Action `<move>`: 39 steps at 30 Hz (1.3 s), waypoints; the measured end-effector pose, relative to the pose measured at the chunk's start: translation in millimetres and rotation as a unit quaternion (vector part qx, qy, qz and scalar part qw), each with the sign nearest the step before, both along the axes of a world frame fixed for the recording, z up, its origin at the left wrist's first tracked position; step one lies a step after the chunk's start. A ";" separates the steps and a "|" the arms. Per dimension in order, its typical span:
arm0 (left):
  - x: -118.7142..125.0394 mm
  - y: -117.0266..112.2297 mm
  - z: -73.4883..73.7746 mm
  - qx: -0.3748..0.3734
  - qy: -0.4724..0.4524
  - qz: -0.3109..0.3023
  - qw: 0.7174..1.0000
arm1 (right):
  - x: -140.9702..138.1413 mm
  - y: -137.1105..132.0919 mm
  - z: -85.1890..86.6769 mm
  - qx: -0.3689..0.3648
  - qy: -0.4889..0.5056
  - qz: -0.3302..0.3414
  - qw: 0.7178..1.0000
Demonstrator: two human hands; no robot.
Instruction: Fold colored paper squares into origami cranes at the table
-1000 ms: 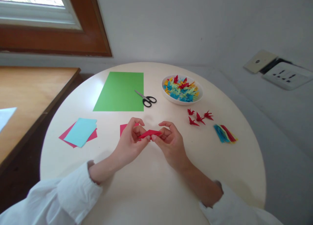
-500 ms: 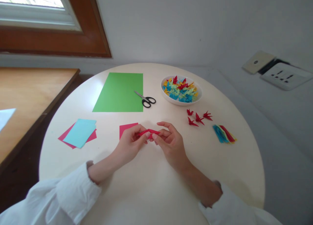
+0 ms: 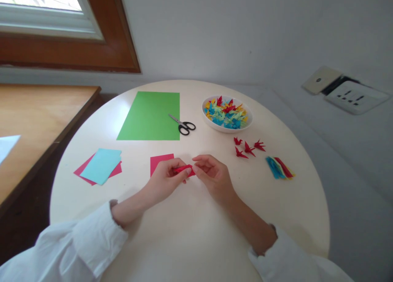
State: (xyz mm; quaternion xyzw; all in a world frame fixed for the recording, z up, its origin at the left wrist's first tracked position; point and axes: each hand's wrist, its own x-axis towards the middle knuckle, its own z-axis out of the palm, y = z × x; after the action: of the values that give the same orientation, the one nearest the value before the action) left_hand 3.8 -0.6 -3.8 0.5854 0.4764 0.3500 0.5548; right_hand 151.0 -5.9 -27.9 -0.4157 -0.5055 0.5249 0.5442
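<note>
Between my hands is a small piece of folded red paper (image 3: 184, 168), held above the near middle of the table. My left hand (image 3: 166, 176) is closed on it, thumb on top and fingers behind. My right hand (image 3: 214, 176) pinches its right end between thumb and forefinger, the other fingers curled. Parts of the folded paper are hidden by the fingers. Just behind my left hand lies a flat red paper square (image 3: 160, 161), partly covered by that hand. Several small red paper cranes (image 3: 249, 148) rest on the table to the right of my right hand.
On the round white table (image 3: 196, 237) are a green sheet (image 3: 150, 114), black-handled scissors (image 3: 184, 126) over its edge, and a white bowl (image 3: 226, 130) of colourful cranes. Blue and red squares (image 3: 100, 167) lie left, folded paper strips (image 3: 279, 168) right. A wall socket (image 3: 353, 97) is at right.
My right hand has shifted slightly left along the folded red paper, its fingers now more curled. The paper's right end shows less than before. The things on the table stay put.
</note>
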 end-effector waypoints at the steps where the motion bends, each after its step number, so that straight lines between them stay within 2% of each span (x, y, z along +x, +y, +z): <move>1: 0.4 0.0 0.3 -0.007 -0.007 0.003 1.000 | 0.0 0.1 -0.3 0.002 -0.003 -0.001 1.000; 9: 1.7 3.2 -0.9 -0.042 -0.091 0.026 0.995 | -0.1 0.4 0.4 -0.008 0.001 0.010 1.000; 15: -0.9 3.6 -4.8 -0.036 -0.130 0.008 0.991 | -1.9 -0.5 6.4 -0.011 0.002 -0.054 0.998; 17: -1.8 3.6 -6.0 -0.029 -0.124 0.008 0.992 | -2.2 -0.7 6.9 -0.019 -0.002 -0.056 0.998; 26: -1.4 5.3 -6.2 -0.047 -0.144 0.020 0.988 | -4.9 -5.5 8.5 -0.018 -0.020 0.028 0.999; 30: -2.0 6.6 -5.7 -0.057 -0.151 0.032 0.986 | -2.5 -4.6 7.5 0.008 -0.021 0.029 0.999; 35: -1.8 6.4 -1.4 -0.085 -0.164 -0.002 0.983 | 4.8 -0.9 8.3 0.054 -0.059 0.034 0.996; 39: -3.0 6.0 -4.0 -0.072 -0.152 -0.043 0.985 | 10.4 2.9 6.5 0.056 -0.076 0.083 0.992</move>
State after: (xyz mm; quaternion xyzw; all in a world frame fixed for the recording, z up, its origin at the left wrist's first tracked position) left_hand 0.8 5.4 -7.8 0.5038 0.3851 0.3758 0.6757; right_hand 161.4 -2.9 -21.4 -0.3796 -0.6065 0.5065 0.4811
